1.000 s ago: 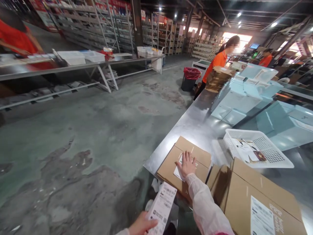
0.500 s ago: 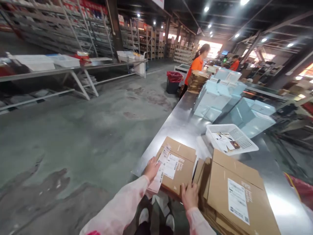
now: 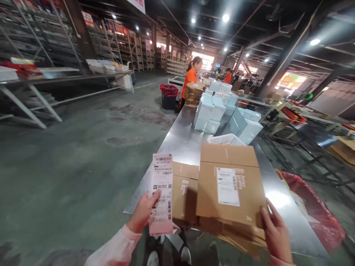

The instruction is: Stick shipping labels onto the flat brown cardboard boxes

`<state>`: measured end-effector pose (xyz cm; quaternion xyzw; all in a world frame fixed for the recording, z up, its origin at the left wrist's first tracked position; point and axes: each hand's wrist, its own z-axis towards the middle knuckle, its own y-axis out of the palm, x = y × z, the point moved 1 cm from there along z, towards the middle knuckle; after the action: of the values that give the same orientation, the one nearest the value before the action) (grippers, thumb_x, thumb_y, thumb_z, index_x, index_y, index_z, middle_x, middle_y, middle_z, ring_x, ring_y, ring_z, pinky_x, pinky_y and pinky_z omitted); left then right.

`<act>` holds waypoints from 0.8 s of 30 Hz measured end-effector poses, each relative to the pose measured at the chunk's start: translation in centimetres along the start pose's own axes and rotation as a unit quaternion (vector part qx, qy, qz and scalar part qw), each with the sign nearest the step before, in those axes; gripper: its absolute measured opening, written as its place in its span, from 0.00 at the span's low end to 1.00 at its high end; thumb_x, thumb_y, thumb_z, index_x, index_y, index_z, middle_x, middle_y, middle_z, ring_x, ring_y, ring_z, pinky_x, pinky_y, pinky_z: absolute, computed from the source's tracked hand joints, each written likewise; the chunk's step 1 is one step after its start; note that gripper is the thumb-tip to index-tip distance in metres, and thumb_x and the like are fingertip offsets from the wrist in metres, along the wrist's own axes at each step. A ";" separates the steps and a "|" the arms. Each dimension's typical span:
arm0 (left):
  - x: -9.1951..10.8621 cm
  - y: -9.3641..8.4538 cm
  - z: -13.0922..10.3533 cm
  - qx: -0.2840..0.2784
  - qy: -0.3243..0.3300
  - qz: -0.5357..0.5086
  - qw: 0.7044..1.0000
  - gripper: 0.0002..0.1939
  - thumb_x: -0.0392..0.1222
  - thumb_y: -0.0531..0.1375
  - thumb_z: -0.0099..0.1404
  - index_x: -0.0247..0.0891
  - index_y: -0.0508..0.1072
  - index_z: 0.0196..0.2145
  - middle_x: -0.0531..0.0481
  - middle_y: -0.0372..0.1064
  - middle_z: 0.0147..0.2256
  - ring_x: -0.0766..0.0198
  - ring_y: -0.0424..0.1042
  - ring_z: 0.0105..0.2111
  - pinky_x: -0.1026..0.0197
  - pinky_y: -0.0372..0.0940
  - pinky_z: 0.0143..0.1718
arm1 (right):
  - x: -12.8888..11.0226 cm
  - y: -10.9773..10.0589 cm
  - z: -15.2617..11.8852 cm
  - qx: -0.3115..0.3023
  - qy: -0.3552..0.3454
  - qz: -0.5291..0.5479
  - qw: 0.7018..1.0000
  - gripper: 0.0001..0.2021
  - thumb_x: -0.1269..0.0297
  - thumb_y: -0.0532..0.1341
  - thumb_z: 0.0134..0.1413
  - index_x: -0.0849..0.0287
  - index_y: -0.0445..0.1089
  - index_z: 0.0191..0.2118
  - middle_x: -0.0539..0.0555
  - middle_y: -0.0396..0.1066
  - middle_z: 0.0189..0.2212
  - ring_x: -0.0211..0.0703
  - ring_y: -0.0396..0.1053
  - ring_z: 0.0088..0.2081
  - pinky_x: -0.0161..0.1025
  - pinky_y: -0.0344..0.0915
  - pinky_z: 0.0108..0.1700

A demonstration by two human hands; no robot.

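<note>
My left hand (image 3: 142, 213) holds a long printed shipping label sheet (image 3: 161, 192) upright in front of the metal table's near corner. My right hand (image 3: 276, 234) grips the lower right corner of a flattened cardboard box (image 3: 230, 184) that carries a white label, lifted off a stack of flattened boxes (image 3: 238, 236). A second flat cardboard box (image 3: 184, 194) lies on the steel table (image 3: 183, 140) between my hands.
A white mesh basket (image 3: 226, 139) and stacked pale blue boxes (image 3: 219, 111) sit farther along the table. Two people in orange (image 3: 190, 79) work at the far end beside a red-lined bin (image 3: 169, 96). A red bag (image 3: 313, 207) hangs right of the table. Shelving and tables line the left.
My view has swung right. My left hand lifted the label sheet off the left box, and my right hand picked up the top flattened box from the stack.
</note>
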<state>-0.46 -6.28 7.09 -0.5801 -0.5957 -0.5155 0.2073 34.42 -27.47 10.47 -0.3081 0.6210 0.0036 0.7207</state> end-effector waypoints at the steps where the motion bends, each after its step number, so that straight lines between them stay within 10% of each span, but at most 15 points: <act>1: -0.3 0.1 -0.5 -0.009 0.011 -0.003 1.000 0.25 0.53 0.69 0.48 0.34 0.72 0.39 0.47 0.77 0.32 0.58 0.75 0.30 0.62 0.69 0.28 | 0.1 -1.9 1.0 0.022 0.015 -0.068 0.997 0.45 0.36 0.61 0.32 0.59 0.63 0.56 0.64 0.68 0.50 0.66 0.63 0.54 0.57 0.62 0.53; 5: -3.3 0.5 -2.0 -0.075 0.014 0.011 0.997 0.29 0.60 0.67 0.46 0.33 0.73 0.37 0.48 0.76 0.29 0.62 0.72 0.26 0.65 0.66 0.26 | -1.7 0.6 -0.6 0.046 -0.045 -0.128 0.990 0.49 0.39 0.66 0.24 0.65 0.64 0.54 0.73 0.66 0.49 0.73 0.62 0.52 0.63 0.64 0.46; 7: -4.8 0.9 -2.6 -0.131 0.010 0.043 0.990 0.27 0.61 0.65 0.50 0.33 0.74 0.35 0.47 0.75 0.29 0.63 0.71 0.26 0.65 0.65 0.27 | -3.4 6.6 -4.1 -0.096 -0.052 0.036 0.993 0.47 0.39 0.65 0.30 0.62 0.60 0.56 0.70 0.66 0.51 0.64 0.67 0.49 0.57 0.68 0.43; 10: -5.1 0.9 -3.0 -0.184 0.030 0.115 0.976 0.24 0.58 0.64 0.53 0.32 0.76 0.36 0.44 0.75 0.33 0.60 0.72 0.32 0.63 0.65 0.33 | -5.3 15.4 -9.9 -0.311 0.003 0.226 0.923 0.35 0.45 0.69 0.33 0.58 0.65 0.48 0.62 0.72 0.46 0.55 0.71 0.44 0.49 0.70 0.42; 16: -3.5 -0.8 -1.3 -0.022 0.065 0.076 0.995 0.23 0.57 0.68 0.45 0.34 0.74 0.29 0.49 0.72 0.27 0.61 0.69 0.30 0.61 0.63 0.35 | -5.3 21.7 -13.1 -0.413 0.015 0.201 0.888 0.22 0.50 0.72 0.31 0.62 0.72 0.32 0.56 0.77 0.28 0.47 0.72 0.31 0.43 0.70 0.35; 24: -8.8 -2.7 2.1 0.142 0.082 0.052 0.985 0.27 0.62 0.67 0.41 0.37 0.60 0.17 0.59 0.55 0.17 0.71 0.55 0.20 0.65 0.52 0.24 | -3.8 26.1 -10.0 -0.437 -0.070 0.084 0.893 0.20 0.45 0.67 0.35 0.60 0.76 0.26 0.58 0.76 0.27 0.50 0.72 0.31 0.45 0.69 0.36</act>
<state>-0.02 -8.15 -2.17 -0.5306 -0.6125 -0.4604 0.3624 14.46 -9.39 2.02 -0.5373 0.5283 0.3566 0.5523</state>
